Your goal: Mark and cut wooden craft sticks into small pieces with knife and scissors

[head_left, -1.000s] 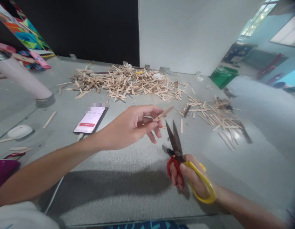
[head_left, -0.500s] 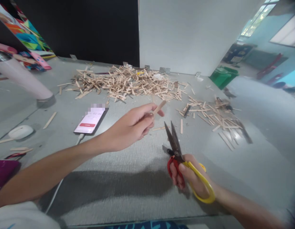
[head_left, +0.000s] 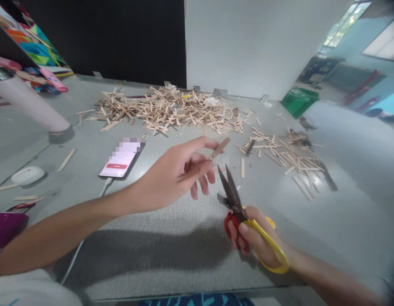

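My left hand (head_left: pixel 178 174) pinches a short wooden stick (head_left: pixel 220 148) between thumb and fingers, its free end pointing up and right. Just below it, my right hand (head_left: pixel 254 238) grips scissors (head_left: pixel 235 199) with one red and one yellow handle; the dark blades are slightly apart and point up towards the stick without touching it. Both hands hover over the grey table (head_left: pixel 159 238).
A big heap of wooden sticks (head_left: pixel 168 109) lies at the back, a smaller scatter (head_left: pixel 280 151) to the right. A phone (head_left: pixel 121 159) with a lit screen, a white puck (head_left: pixel 26 175), a pink tube (head_left: pixel 28 104) and a green bin (head_left: pixel 299 101) surround the work area.
My left hand has opened its lower fingers and tilted the stick more to the right. The scissors have shifted slightly left and lower, blades still a little apart.
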`<state>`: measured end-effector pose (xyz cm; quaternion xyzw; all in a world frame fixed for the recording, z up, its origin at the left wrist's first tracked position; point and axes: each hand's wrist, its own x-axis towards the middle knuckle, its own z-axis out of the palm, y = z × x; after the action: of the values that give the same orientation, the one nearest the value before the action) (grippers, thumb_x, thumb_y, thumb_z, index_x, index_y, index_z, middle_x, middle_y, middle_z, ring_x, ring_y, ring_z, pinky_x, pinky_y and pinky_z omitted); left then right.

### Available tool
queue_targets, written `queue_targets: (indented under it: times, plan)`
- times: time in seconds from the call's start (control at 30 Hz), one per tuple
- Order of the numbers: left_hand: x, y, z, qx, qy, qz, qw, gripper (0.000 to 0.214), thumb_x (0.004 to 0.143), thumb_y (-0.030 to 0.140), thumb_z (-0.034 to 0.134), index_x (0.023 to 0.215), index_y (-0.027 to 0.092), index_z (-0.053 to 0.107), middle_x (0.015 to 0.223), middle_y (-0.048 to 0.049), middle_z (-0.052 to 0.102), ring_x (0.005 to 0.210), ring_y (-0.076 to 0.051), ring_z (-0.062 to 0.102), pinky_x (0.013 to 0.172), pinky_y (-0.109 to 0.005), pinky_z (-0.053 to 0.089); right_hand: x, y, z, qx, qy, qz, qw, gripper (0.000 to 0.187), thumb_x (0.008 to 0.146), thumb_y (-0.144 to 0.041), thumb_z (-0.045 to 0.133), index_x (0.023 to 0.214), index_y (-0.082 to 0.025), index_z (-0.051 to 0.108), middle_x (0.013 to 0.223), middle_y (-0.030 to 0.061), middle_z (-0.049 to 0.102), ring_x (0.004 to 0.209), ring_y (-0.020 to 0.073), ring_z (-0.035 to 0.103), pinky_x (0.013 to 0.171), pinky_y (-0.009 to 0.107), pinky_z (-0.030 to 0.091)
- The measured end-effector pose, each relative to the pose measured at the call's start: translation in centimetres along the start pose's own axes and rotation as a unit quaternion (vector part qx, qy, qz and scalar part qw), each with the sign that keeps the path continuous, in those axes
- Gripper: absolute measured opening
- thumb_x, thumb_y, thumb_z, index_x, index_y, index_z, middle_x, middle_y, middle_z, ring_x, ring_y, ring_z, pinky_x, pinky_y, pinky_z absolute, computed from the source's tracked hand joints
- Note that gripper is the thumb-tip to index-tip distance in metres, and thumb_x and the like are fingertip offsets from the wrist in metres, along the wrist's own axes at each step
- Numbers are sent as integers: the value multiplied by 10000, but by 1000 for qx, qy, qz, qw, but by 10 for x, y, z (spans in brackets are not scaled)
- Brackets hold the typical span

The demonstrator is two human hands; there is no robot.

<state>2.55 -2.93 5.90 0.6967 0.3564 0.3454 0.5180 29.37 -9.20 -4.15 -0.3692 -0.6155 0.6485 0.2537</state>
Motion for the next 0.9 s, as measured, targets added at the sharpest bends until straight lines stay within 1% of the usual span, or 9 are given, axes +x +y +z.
queue_targets:
  times: [0.1, 0.2, 0.4, 0.53, 0.7, 0.8, 0.9]
  plan:
    - [-1, 2, 3, -20, -4, -12, 1000, 187, 1116, 354, 589, 1222, 202, 605, 894, -37, 766, 726, -189, 781, 529, -244, 636, -1, -3, 1, 0, -3, 2, 1000, 674, 962, -835, 570, 792, -184, 568, 614, -8, 539, 455, 78, 465, 431, 187, 378]
    - [-1, 3, 5, -33, 1, -18, 999, 169, 1102, 356, 620, 1112, 188, 604, 892, -46, 788, 756, -203, 805, 536, -247, 652, -2, -4, 1, 7, -7, 4, 1000, 660, 965, -825, 578, 801, -185, 571, 607, -11, 541, 455, 77, 455, 429, 185, 376]
    - [-1, 4, 6, -48, 14, -34, 998, 177, 1066, 350, 679, 1054, 209, 573, 912, -31, 818, 820, -228, 840, 559, -248, 672, -3, -4, 0, 23, -26, -16, 999, 612, 997, -772, 575, 811, -189, 564, 626, -15, 537, 460, 75, 438, 429, 185, 378]
    - [-2, 6, 9, -46, 19, -48, 998, 157, 1066, 319, 664, 1028, 216, 551, 865, -12, 819, 786, -208, 835, 566, -249, 676, -4, -4, 0, 27, -25, -20, 999, 595, 1009, -748, 583, 822, -183, 574, 636, -10, 541, 470, 75, 447, 433, 182, 381]
    - [-2, 5, 10, -59, 23, -49, 997, 175, 1050, 271, 650, 928, 246, 526, 875, 6, 825, 808, -203, 839, 560, -250, 684, -2, -9, 1, 29, -24, -19, 999, 606, 1009, -759, 574, 794, -193, 550, 614, -19, 521, 453, 74, 435, 422, 190, 368]
    - [-2, 3, 10, -61, 22, -54, 996, 199, 1040, 290, 663, 882, 248, 550, 857, 5, 824, 792, -198, 837, 567, -250, 690, -2, -10, 2, 30, -21, -13, 999, 611, 1000, -767, 583, 798, -191, 559, 608, -19, 520, 450, 76, 431, 420, 194, 363]
    - [-1, 4, 7, -38, 19, -57, 997, 195, 1041, 302, 668, 877, 236, 583, 840, 1, 816, 737, -176, 817, 535, -224, 661, -3, -9, 1, 27, -17, -18, 999, 609, 997, -761, 594, 803, -184, 571, 601, -16, 531, 441, 71, 427, 415, 186, 354]
